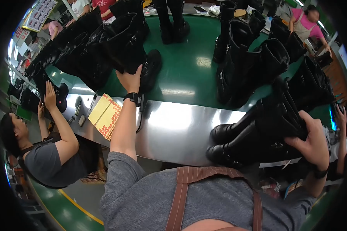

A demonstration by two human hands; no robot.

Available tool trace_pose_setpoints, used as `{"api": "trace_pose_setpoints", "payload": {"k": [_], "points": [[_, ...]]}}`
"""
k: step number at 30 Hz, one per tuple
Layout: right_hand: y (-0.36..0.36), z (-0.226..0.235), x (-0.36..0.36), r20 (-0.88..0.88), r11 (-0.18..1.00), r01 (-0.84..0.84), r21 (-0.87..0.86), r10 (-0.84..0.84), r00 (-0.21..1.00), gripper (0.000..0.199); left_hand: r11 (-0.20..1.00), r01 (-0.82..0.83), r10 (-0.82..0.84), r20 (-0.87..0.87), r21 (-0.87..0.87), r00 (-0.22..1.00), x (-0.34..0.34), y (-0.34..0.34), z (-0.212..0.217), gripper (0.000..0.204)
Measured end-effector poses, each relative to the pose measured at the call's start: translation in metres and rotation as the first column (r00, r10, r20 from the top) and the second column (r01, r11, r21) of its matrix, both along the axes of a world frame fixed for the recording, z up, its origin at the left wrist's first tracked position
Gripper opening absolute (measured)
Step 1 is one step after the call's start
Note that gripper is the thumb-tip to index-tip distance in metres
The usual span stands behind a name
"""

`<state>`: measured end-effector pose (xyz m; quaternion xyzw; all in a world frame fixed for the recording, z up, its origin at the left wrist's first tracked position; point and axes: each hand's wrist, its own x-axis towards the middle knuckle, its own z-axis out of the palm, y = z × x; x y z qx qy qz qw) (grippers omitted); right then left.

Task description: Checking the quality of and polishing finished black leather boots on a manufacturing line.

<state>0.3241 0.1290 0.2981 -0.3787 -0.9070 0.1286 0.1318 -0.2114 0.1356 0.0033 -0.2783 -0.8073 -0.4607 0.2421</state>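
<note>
The black boot (pixel 131 50) at the left hand (pixel 131 81) has a tall, wide-mouthed shaft with small metal buckles, a rounded toe and a matte surface. The 2 boots (pixel 256 133) at the right hand (pixel 314 138) are smoother, catching a soft sheen over their rounded toes; dark straps and a buckle cross them. A yellow card (pixel 106 115), dotted with red circles along 1 side, lies flat near the left forearm, beside a small grey block (pixel 81 120).

The tabletop (pixel 192 71) is glossy green, edged on the near side by a reflective steel strip (pixel 173 131). More tall dark boots crowd its left (pixel 79 59) and right (pixel 241 69) sides, and 2 stand at the far edge (pixel 171 19). At left, a co-worker (pixel 50 159) in a grey top handles another boot; at upper right is a person in pink (pixel 310 25). A yellow line (pixel 79 206) crosses the floor.

The left arm reaches forward, a black watch (pixel 133 99) on its wrist; that hand is closed around the boot's lower part near the heel, some fingers hidden. The right arm is bent out sideways, its hand clasping the upper shafts of the 2 boots, thumb toward the near side, toes pointing left over the steel strip.
</note>
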Motion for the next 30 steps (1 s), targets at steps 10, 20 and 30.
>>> {"api": "trace_pose_setpoints", "payload": {"k": [10, 20, 30], "points": [[0.028, 0.021, -0.078, -0.089, 0.957, 0.154, -0.246, -0.181, 0.979, 0.056, 0.997, -0.012, 0.012, -0.011, 0.073, 1.000, 0.054, -0.056, 0.015, 0.046], [0.092, 0.062, -0.211, -0.027, 0.983, 0.087, -0.162, -0.093, 0.995, 0.024, 0.727, 0.027, -0.466, 0.464, 0.686, 0.753, 0.064, -0.086, -0.024, 0.008], [0.292, -0.017, -0.353, -0.061, 0.930, 0.273, 0.247, -0.267, 0.962, 0.021, 0.701, -0.020, -0.523, 0.533, 0.713, 0.665, 0.062, -0.091, -0.030, 0.005]]}}
